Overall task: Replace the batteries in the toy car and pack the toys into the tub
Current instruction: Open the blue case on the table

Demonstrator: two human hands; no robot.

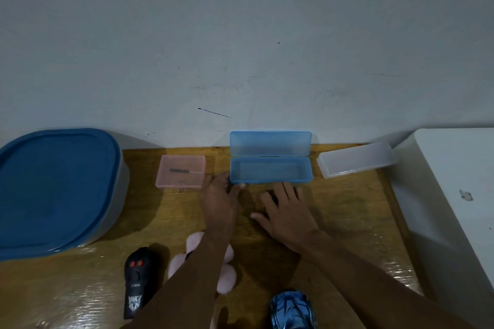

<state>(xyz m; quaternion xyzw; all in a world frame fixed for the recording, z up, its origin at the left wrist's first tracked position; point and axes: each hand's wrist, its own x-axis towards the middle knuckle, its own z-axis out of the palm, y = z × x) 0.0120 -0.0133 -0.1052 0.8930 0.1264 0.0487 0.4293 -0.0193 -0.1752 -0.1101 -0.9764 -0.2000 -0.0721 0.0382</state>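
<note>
Both hands are far out on the desk (347, 208), at the open blue case (270, 171) by the wall. Left hand (217, 196): thumb against the case's near-left corner, fingers lying between the case and the pink box (171, 181). I cannot tell whether it actually grips the corner. Right hand (284, 212): flat, palm down, fingers spread on the wood just short of the case's front wall, holding nothing. The case looks empty, and no batteries are visible. Toy car (290, 310): at the near edge of the desk, right of centre, partly cut off by the frame. It lies back towards the person from both hands, just beside the right forearm. Its long axis runs roughly near-to-far. Judgement: the right hand is nearer and could reach it by drawing straight back; the left would have to cross over. A small screwdriver (184, 171) lies in the pink box, just left of the left hand — the handier one for that tool. Tub (121, 189) at far left, blue lid on; remote (137, 280) and pink plush (227, 279) not yet packed.
</note>
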